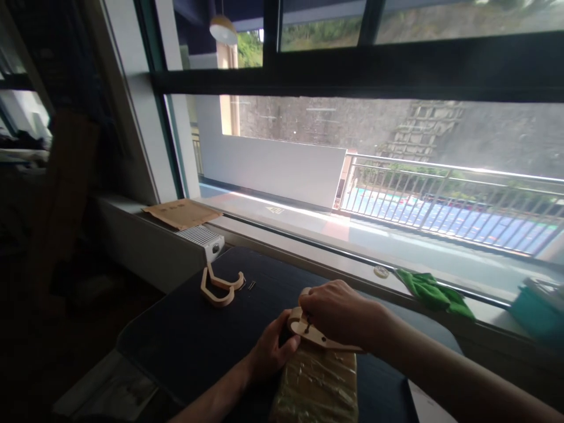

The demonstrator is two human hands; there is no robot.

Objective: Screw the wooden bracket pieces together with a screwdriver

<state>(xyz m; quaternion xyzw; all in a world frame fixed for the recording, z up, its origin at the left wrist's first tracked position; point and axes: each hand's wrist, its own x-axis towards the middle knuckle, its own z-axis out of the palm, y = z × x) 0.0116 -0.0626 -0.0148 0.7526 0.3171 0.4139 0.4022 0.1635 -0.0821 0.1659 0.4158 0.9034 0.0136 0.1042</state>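
A pale wooden piece (321, 339) with a rounded end and dark holes rests on top of a brown package wrapped in clear tape (321, 385). My left hand (272, 348) is closed around the rounded end, its thumb against the near side. Above the piece, my right hand (337, 310) is closed with bent fingers. A small dark thing shows below its fingertips, over the wood; what it pinches is mostly hidden. Two curved, hook-shaped wooden pieces (220, 301) lie on the dark table (176, 335) at the left, beside several small metal pins or screws (251, 285).
Behind the table runs a window sill with a brown envelope (181, 212), a white ribbed box (202, 239), a small round object (381, 271), a green cloth (434, 294) and a teal container (535, 311). A pale flat object (425, 402) lies at the lower right.
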